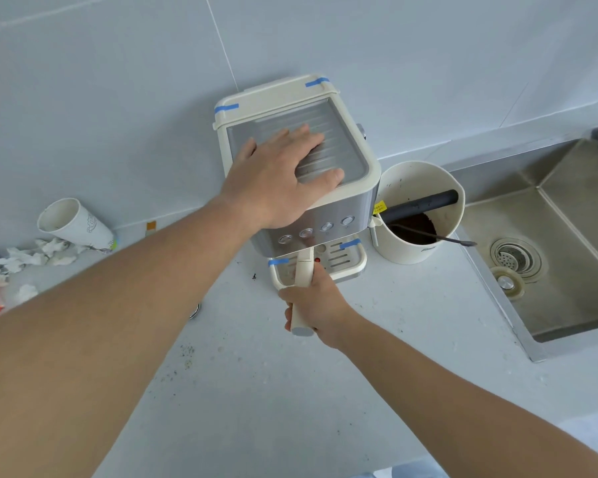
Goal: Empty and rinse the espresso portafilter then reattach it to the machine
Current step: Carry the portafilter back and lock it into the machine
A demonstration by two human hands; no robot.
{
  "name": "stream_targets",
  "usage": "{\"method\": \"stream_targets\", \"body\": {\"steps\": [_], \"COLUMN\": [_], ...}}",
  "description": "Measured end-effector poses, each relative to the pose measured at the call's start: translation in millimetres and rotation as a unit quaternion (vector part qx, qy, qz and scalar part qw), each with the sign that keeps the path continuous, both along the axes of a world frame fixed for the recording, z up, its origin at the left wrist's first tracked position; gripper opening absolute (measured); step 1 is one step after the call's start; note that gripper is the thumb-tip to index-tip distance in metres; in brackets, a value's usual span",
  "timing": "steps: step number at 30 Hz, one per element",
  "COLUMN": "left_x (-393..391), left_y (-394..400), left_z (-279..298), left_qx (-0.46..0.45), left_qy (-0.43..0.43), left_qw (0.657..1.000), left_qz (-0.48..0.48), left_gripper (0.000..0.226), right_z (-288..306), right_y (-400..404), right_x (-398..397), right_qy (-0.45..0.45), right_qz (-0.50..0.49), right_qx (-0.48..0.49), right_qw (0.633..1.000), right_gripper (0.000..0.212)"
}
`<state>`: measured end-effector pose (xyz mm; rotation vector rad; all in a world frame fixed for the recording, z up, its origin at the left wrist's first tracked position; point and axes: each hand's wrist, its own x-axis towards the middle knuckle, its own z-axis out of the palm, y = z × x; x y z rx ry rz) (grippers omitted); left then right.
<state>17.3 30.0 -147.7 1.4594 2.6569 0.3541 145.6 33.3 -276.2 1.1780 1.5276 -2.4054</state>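
A cream and steel espresso machine point(356, 205) stands on the white counter against the wall. My left hand point(283, 174) lies flat on its ribbed top plate, fingers spread, holding nothing. The portafilter's cream handle point(304, 270) sticks out from under the front of the machine, over the drip tray point(346, 260). My right hand point(316, 305) is wrapped around that handle. The portafilter's head is hidden under the machine body.
A cream knock box point(418, 250) with a dark bar, coffee grounds and a spoon stands right of the machine. A steel sink point(567, 257) with a drain lies at the right. A tipped paper cup point(73, 222) and crumpled tissues point(35, 257) lie at the left.
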Motion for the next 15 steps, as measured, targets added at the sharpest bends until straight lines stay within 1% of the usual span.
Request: {"method": "stream_targets", "body": {"steps": [3,9,15], "left_x": [-0.1,-1.4,-0.4], "left_y": [-0.6,-1.7,-1.3], "left_z": [0.1,-0.8,-0.5], "left_qx": [0.003,0.002,0.011], "left_qy": [-0.001,0.000,-0.011], "left_qw": [1.000,1.000,1.000], "left_qz": [-0.004,-0.003,0.001], "left_gripper": [0.072,0.071,0.071], "right_z": [-1.2,1.7,3.7], "right_y": [12.5,35.9,43.2], "right_x": [5.3,15.8,19.4], "right_qy": [-0.012,-0.008,0.007], "right_qz": [0.046,0.119,0.139], "right_qx": [0.015,0.015,-0.009], "right_qw": [0.999,0.993,0.990], "right_gripper": [0.044,0.034,0.035]}}
